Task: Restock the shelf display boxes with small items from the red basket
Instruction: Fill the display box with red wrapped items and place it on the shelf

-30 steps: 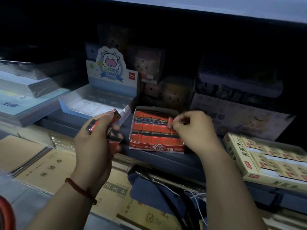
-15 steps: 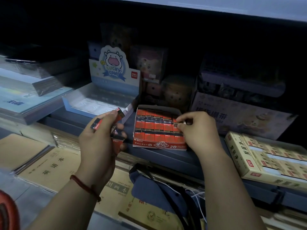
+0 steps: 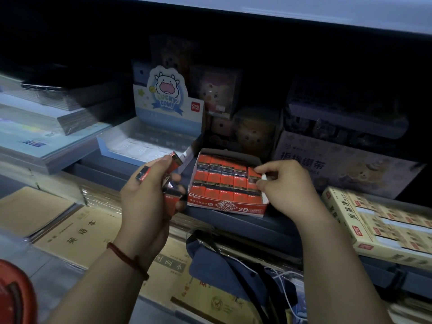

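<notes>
Your red display box (image 3: 228, 205) sits mid-frame at the front edge of the shelf (image 3: 233, 224), close between the pale-blue "LUCKY COW!" box (image 3: 149, 146) on its left and a dark carton (image 3: 327, 164) on its right. Its rows are packed tight, with only a sliver of bare wall at the right end, where your right hand (image 3: 287, 187) pinches one eraser (image 3: 253, 174). Your left hand (image 3: 145, 197), just left of the box, grips a cluster of spare erasers (image 3: 174, 161), red sleeves with black ends like those inside; the box front reads "2B" and "M&G", and the red basket (image 3: 14, 293) shows at lower left.
</notes>
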Demonstrator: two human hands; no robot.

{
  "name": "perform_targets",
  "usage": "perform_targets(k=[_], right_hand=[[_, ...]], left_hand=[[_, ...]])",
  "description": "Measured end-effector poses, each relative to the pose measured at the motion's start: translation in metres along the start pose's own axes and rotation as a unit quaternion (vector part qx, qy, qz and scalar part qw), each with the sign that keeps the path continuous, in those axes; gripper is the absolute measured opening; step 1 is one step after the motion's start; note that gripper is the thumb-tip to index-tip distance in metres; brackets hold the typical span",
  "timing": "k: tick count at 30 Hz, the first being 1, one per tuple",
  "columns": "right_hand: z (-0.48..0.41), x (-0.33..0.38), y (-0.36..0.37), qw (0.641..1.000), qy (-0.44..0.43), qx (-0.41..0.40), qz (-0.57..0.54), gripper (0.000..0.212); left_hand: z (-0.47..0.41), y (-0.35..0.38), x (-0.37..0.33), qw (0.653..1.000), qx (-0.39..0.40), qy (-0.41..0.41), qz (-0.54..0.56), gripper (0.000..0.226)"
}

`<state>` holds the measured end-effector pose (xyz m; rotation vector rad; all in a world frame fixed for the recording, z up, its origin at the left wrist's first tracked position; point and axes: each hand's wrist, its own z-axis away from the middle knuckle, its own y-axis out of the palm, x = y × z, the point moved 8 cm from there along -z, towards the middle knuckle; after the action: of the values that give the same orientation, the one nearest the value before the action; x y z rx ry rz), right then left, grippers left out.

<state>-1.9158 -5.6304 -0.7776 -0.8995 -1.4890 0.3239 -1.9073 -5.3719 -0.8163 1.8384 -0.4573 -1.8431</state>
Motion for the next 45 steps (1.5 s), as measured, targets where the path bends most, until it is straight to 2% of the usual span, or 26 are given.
perform_targets(k=[6, 12, 17, 24, 27, 36, 45], right_hand=[[0.009, 0.001, -0.008, 0.999, 0.006, 0.050, 0.020, 0.023], [0.015, 0.005, -0.013, 0.999, 0.002, 0.033, 0.008, 0.018], [0.017, 0.007, -0.006, 1.000, -0.005, 0.010, 0.026, 0.035], [0.019, 0.003, -0.011, 0.999, -0.008, 0.023, 0.043, 0.033], [0.021, 0.002, -0.010, 0.999, 0.003, 0.032, 0.040, 0.031], [0.019, 0.005, -0.007, 0.995, 0.018, -0.010, 0.098, 0.034], [0.023, 0.014, -0.008, 0.993, 0.005, -0.033, 0.110, 0.038]], left_hand=[[0.002, -0.003, -0.005, 1.000, 0.001, -0.007, -0.023, 0.016], [0.007, -0.003, -0.007, 0.992, -0.021, 0.031, -0.117, 0.019], [0.008, -0.001, -0.003, 0.987, -0.016, 0.025, -0.158, 0.020], [0.012, -0.005, 0.006, 0.989, 0.002, -0.019, -0.148, 0.027], [0.015, -0.002, 0.007, 0.992, 0.009, -0.030, -0.125, 0.023], [0.015, -0.001, 0.008, 0.993, 0.003, -0.031, -0.114, 0.020], [0.018, -0.003, 0.010, 0.993, 0.013, -0.095, -0.067, 0.027]])
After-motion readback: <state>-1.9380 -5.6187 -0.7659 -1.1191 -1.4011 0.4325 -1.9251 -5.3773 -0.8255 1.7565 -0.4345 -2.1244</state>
